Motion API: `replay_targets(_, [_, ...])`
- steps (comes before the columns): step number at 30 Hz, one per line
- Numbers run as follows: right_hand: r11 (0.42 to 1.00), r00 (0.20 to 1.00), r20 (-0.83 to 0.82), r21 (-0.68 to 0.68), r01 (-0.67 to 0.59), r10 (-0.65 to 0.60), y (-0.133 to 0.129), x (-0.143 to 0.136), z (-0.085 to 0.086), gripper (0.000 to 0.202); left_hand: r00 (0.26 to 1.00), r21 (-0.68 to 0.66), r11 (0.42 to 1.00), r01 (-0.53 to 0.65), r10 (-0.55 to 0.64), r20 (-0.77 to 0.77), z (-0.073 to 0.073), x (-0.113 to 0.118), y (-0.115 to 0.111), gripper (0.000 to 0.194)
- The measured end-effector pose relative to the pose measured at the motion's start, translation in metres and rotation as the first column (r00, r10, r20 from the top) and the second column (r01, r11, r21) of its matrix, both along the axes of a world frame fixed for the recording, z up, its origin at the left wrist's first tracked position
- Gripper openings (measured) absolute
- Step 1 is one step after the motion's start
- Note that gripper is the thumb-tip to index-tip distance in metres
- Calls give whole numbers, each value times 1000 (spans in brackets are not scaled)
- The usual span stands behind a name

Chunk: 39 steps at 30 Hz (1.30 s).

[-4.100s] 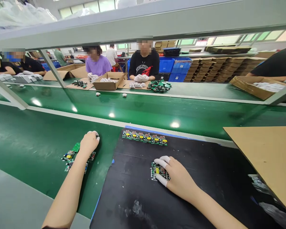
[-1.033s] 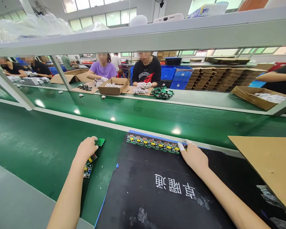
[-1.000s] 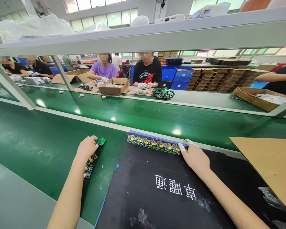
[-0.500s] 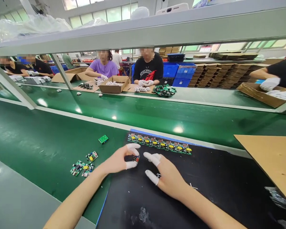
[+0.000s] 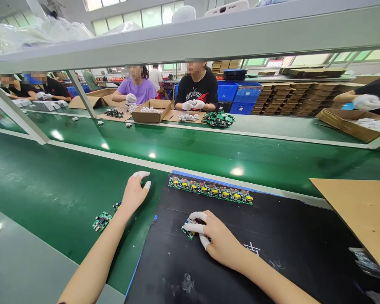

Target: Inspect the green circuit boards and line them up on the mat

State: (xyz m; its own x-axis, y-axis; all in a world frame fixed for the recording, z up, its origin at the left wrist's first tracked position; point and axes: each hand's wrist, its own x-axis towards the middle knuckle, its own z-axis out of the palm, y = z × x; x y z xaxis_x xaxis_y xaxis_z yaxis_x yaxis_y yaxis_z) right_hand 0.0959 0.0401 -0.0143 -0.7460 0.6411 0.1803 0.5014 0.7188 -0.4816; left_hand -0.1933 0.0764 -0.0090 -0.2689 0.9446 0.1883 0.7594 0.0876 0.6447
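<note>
My right hand (image 5: 220, 240), with white finger cots, pinches a small green circuit board (image 5: 187, 222) flat against the black mat (image 5: 272, 236). A row of several circuit boards (image 5: 210, 191) with yellow parts lies along the mat's far edge. My left hand (image 5: 134, 192) reaches out over the green belt (image 5: 50, 185) just left of the mat, fingers spread, with nothing visible in it. Loose circuit boards (image 5: 101, 220) lie on the belt beside my left forearm.
A brown cardboard sheet (image 5: 361, 211) overlaps the mat at the right, with clear plastic bags (image 5: 364, 261) below it. Across the belt sit other people in gloves behind a cardboard box (image 5: 152, 110) and a pile of green boards (image 5: 218, 119). A grey shelf beam (image 5: 190, 38) runs overhead.
Half a second ago both hands met over the mat's left part around a small board. Now my left hand has swung out over the belt and my right holds a board on the mat.
</note>
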Motion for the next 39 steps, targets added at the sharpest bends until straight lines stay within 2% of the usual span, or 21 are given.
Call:
replay_targets(2, [996, 999, -12, -84, 34, -35, 1, 12, 3, 48, 993, -22, 998, -66, 63, -95, -2, -9, 0, 41])
replay_targets(5, [978, 991, -15, -167, 126, -131, 0, 34, 6, 34, 978, -79, 990, -120, 104, -180, -6, -17, -2, 40])
replay_targets(8, [963, 979, 24, -179, 204, -203, -2, 55, 6, 19, 973, -121, 985, -126, 99, -209, -10, -20, -1, 39])
replay_targets(11, [936, 945, 43, -132, 327, -324, -1, 77, -1, 5, 977, -137, 984, -116, 88, -193, -10, -20, 2, 40])
replay_targets(16, [841, 842, 32, 72, 536, -539, 17, 121, -19, 13, 988, -105, 984, -142, 134, -80, -5, -15, 3, 44])
replay_targets(18, [797, 801, 28, 128, 591, -598, 27, 137, -23, 25, 987, -82, 983, -163, 163, -11, -3, -14, 2, 44])
replay_targets(21, [752, 757, 33, 146, 642, -653, 46, 151, -23, 47, 975, -51, 982, -181, 186, 122, -1, -12, 2, 44])
replay_targets(24, [721, 721, 52, 126, 682, -691, 64, 153, -19, 60, 942, -27, 990, -141, 142, 306, -3, -9, 4, 46])
replay_targets(27, [707, 703, 74, 93, 701, -707, 77, 147, -17, 62, 852, -18, 999, -40, 43, 522, -5, 0, 6, 51])
replay_targets(30, [725, 721, 78, 94, 682, -688, 80, 139, -17, 65, 715, -7, 997, 71, -46, 698, -4, 11, 4, 57])
replay_targets(35, [730, 765, -88, 246, 638, -638, 62, 118, -10, 57, 490, 1, 957, 291, -150, 859, 3, 37, -8, 54])
replay_targets(37, [777, 826, -156, 279, 563, -542, 44, 99, -4, 51, 340, 7, 904, 428, -168, 925, 4, 50, -17, 51])
replay_targets(39, [870, 909, -162, 266, 414, -383, 23, 74, 3, 49, 170, 29, 820, 572, -153, 973, 2, 65, -28, 49])
